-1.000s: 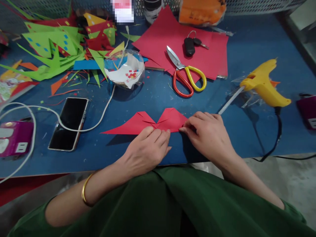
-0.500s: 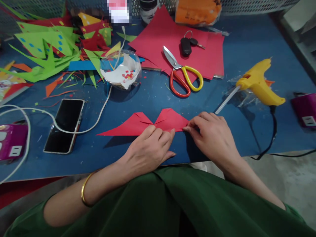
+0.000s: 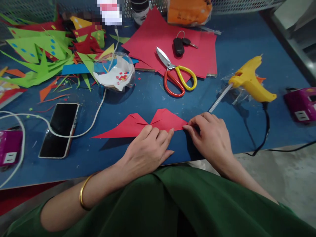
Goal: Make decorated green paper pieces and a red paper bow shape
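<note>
A folded red paper shape [image 3: 168,120] with two raised humps and a long pointed left end lies near the table's front edge. My left hand [image 3: 149,144] presses on its lower middle, fingers bent together over the paper's edge and covering part of it. At the right tip of the paper, my right hand [image 3: 209,133] pinches it between thumb and index finger. Beyond the paper lie scissors [image 3: 175,73] with one red and one yellow handle, their tips on red sheets [image 3: 143,41]. A yellow glue gun [image 3: 254,80] rests to the right.
Green paper pieces [image 3: 44,70] and scraps pile up at the left, beside a clear bowl [image 3: 115,72]. A phone [image 3: 59,130] lies under a white cable. Keys [image 3: 179,46] sit on the red sheets. Purple boxes [image 3: 301,105] [image 3: 10,146] stand at both sides.
The view has shifted slightly, so the table items appear further left. Both hands keep their hold on the red paper, with little movement.
</note>
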{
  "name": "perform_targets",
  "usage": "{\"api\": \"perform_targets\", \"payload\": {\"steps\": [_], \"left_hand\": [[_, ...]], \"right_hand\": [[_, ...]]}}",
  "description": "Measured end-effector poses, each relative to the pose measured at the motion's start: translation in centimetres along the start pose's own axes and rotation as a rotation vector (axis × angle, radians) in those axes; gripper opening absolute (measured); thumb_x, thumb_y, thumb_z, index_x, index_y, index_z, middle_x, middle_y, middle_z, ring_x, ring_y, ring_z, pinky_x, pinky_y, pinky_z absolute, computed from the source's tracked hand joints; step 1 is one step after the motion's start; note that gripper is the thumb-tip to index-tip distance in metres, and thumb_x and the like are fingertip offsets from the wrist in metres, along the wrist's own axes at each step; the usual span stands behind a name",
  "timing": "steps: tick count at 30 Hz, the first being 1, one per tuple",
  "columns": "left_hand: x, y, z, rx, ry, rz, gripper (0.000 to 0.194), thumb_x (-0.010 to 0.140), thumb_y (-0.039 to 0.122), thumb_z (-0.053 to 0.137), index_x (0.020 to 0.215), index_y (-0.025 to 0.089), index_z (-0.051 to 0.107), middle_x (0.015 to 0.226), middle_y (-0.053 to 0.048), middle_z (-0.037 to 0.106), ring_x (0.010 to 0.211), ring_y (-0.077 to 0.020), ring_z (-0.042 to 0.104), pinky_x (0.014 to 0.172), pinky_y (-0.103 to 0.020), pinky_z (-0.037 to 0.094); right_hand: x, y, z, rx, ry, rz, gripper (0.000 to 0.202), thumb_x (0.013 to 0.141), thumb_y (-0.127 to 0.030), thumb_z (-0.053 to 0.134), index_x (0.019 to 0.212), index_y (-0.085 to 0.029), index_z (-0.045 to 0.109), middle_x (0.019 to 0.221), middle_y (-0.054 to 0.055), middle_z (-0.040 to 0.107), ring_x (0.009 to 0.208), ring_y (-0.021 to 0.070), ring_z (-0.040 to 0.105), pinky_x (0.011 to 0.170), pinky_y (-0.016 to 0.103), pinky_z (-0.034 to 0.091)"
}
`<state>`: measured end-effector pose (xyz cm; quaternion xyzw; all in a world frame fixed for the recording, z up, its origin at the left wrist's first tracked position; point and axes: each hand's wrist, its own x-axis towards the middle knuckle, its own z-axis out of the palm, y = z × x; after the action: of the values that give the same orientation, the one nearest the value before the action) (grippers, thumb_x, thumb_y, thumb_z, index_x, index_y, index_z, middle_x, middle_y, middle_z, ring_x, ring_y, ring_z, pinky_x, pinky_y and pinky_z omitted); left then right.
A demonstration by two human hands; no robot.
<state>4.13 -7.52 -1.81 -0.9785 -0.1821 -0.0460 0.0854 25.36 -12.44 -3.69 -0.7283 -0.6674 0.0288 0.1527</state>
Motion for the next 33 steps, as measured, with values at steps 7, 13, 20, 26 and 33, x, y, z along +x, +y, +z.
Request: {"api": "perform_targets", "payload": {"steps": [7,13,20,26,33], "left_hand": [[0.1,0.1,0.0,0.015,-0.005,-0.005,0.053,0.099,0.043,0.052,0.136,0.006,0.060,0.087,-0.007,0.064,0.079,-0.0250,0.057,0.079,-0.041,0.039],[0.0,0.2,-0.2,0.017,-0.021,-0.015,0.052,0.099,0.041,0.051,0.136,0.006,0.061,0.086,-0.007,0.064,0.080,-0.0261,0.057,0.081,-0.042,0.039],[0.0,0.5,-0.1,0.031,-0.020,-0.028,0.053,0.099,0.043,0.050,0.138,0.007,0.059,0.087,-0.008,0.064,0.081,-0.0264,0.057,0.082,-0.042,0.039],[-0.1,0.5,0.3,0.026,0.022,-0.034,0.045,0.099,0.041,0.049,0.120,0.006,0.068,0.085,-0.008,0.063,0.078,-0.0262,0.056,0.079,-0.042,0.041],[-0.3,0.6,0.3,0.020,0.006,-0.040,0.055,0.098,0.044,0.051,0.137,0.005,0.058,0.091,-0.010,0.065,0.082,-0.0269,0.058,0.083,-0.043,0.041]], "right_hand": [[-0.5,-0.2,0.3,0.057,0.032,0.086,0.018,0.094,-0.034,0.060,0.084,-0.020,0.063,0.087,0.007,0.065,0.080,0.0236,0.057,0.070,0.035,0.033],[-0.8,-0.2,0.7,0.114,0.090,0.153,0.012,0.091,-0.027,0.056,0.099,-0.018,0.059,0.091,0.010,0.066,0.080,0.0242,0.059,0.071,0.037,0.039],[-2.5,-1.0,0.1,0.070,0.320,0.042,0.021,0.093,-0.018,0.052,0.113,-0.018,0.057,0.100,0.013,0.071,0.092,0.0268,0.068,0.082,0.043,0.048],[-3.1,-2.0,0.8,0.124,0.089,-0.508,0.040,0.099,-0.020,0.046,0.135,-0.005,0.050,0.129,0.020,0.069,0.124,0.0239,0.063,0.104,0.038,0.049],[-4.3,-1.0,1.0,-0.082,0.091,-0.429,0.057,0.101,-0.033,0.047,0.145,0.002,0.041,0.134,0.026,0.065,0.126,0.0314,0.062,0.102,0.045,0.052]]}}
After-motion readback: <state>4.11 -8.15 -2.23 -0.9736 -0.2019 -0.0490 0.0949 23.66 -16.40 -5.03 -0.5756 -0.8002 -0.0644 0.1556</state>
